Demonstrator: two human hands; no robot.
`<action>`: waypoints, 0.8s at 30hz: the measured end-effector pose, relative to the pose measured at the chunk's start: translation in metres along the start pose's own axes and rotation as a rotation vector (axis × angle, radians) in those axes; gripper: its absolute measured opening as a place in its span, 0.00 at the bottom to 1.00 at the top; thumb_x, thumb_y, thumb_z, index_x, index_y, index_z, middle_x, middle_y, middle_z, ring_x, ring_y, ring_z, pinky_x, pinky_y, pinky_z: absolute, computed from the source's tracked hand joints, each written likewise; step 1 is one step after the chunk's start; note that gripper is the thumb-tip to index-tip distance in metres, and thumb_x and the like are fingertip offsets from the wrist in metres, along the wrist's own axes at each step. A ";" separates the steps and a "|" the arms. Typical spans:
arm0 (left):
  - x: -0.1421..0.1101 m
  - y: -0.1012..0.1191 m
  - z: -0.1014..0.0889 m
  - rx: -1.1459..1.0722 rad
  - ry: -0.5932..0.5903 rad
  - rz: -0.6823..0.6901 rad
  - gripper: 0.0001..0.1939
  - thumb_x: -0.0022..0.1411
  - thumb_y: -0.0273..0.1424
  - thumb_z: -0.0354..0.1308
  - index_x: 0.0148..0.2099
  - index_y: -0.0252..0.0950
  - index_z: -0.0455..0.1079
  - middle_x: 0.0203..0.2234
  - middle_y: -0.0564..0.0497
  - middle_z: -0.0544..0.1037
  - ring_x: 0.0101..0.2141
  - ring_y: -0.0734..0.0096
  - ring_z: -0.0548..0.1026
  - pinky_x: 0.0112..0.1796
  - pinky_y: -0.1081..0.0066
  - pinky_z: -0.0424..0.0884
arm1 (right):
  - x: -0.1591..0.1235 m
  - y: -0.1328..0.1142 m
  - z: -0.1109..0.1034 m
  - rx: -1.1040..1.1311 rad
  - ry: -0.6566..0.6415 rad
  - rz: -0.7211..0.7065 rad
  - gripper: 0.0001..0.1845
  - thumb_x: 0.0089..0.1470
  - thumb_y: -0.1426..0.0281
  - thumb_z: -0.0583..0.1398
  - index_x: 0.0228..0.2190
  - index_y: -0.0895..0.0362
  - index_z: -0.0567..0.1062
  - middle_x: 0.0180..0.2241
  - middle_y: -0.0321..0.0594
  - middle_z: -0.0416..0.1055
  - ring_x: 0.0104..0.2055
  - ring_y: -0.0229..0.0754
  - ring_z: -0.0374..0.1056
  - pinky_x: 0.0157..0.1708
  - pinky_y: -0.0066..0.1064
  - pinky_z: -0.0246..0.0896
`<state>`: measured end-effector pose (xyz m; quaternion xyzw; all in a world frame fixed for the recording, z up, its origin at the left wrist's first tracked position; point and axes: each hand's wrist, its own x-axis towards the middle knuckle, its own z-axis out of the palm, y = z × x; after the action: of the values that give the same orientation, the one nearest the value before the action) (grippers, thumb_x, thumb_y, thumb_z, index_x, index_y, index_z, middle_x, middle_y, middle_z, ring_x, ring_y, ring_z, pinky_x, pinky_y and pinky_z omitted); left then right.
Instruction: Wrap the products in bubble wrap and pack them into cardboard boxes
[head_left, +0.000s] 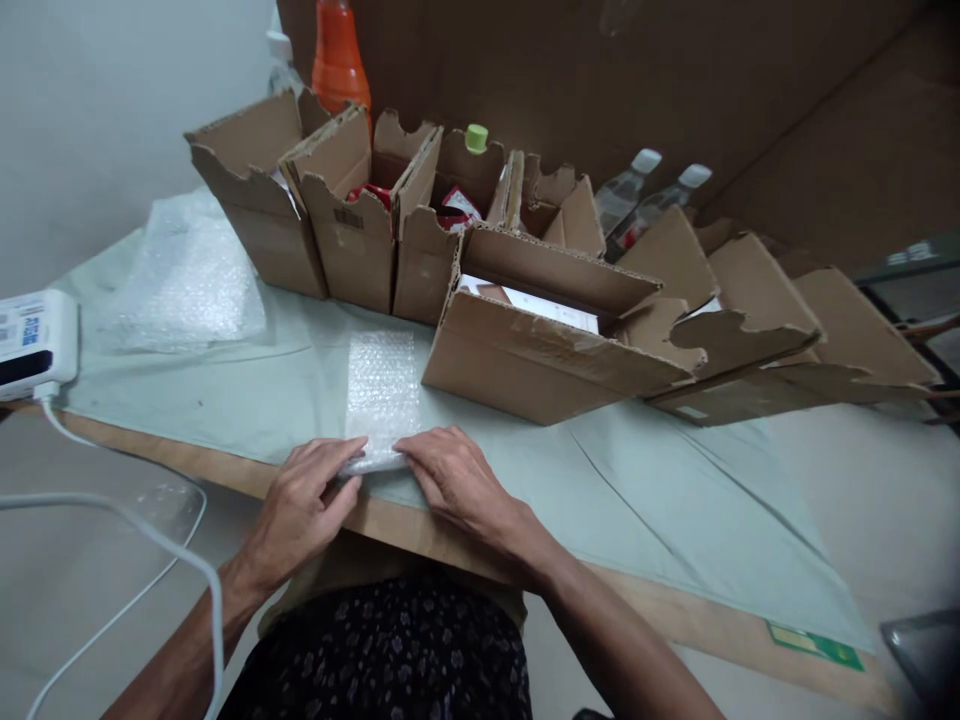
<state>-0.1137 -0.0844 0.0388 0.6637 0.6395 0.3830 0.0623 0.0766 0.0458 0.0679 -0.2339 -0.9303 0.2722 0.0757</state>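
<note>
A narrow strip of clear bubble wrap [382, 385] lies flat on the pale green cloth, its near end folded over at the table's front edge. My left hand [304, 500] pinches the left corner of that fold between thumb and fingers. On the opposite corner, my right hand [454, 480] grips the fold with fingers bent and thumb tucked under. Whether anything is wrapped inside the fold cannot be made out. To the left, a stack of bubble wrap sheets [191, 275] rests on the cloth.
Open cardboard boxes [352, 235] stand in a row behind, some holding red packets; another box [540, 350] with white cartons sits nearer. Bottles, one orange [339, 60], stand at the back. A white device [34, 335] with a cable [202, 560] is at far left.
</note>
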 end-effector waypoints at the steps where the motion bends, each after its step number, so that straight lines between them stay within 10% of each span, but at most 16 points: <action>1: -0.001 0.000 0.001 -0.025 0.013 -0.044 0.16 0.68 0.26 0.56 0.56 0.37 0.72 0.41 0.47 0.82 0.42 0.64 0.80 0.45 0.64 0.77 | 0.000 -0.001 -0.001 0.035 0.004 0.024 0.15 0.68 0.75 0.55 0.51 0.54 0.76 0.48 0.41 0.80 0.49 0.43 0.74 0.53 0.39 0.63; 11: 0.007 -0.002 0.010 -0.111 0.040 -0.368 0.14 0.65 0.35 0.57 0.49 0.37 0.77 0.38 0.48 0.83 0.33 0.67 0.79 0.32 0.69 0.77 | -0.015 0.009 0.004 -0.078 0.374 -0.055 0.13 0.68 0.68 0.56 0.50 0.55 0.76 0.49 0.47 0.78 0.49 0.48 0.73 0.46 0.42 0.66; 16: 0.018 -0.007 0.017 0.014 0.023 -0.338 0.17 0.66 0.34 0.56 0.54 0.36 0.75 0.34 0.50 0.79 0.30 0.68 0.76 0.35 0.66 0.77 | -0.011 0.008 0.004 -0.233 0.154 -0.227 0.13 0.66 0.72 0.57 0.51 0.56 0.75 0.53 0.48 0.77 0.57 0.52 0.67 0.51 0.46 0.61; 24: 0.002 0.001 -0.003 -0.025 -0.019 -0.063 0.17 0.69 0.31 0.57 0.58 0.40 0.71 0.49 0.45 0.80 0.50 0.60 0.77 0.52 0.59 0.74 | 0.001 0.016 -0.001 0.077 0.054 -0.085 0.15 0.67 0.71 0.58 0.54 0.53 0.75 0.48 0.41 0.81 0.49 0.45 0.73 0.53 0.42 0.63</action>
<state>-0.1149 -0.0838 0.0417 0.6461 0.6546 0.3823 0.0886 0.0819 0.0589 0.0595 -0.1981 -0.9259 0.2979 0.1213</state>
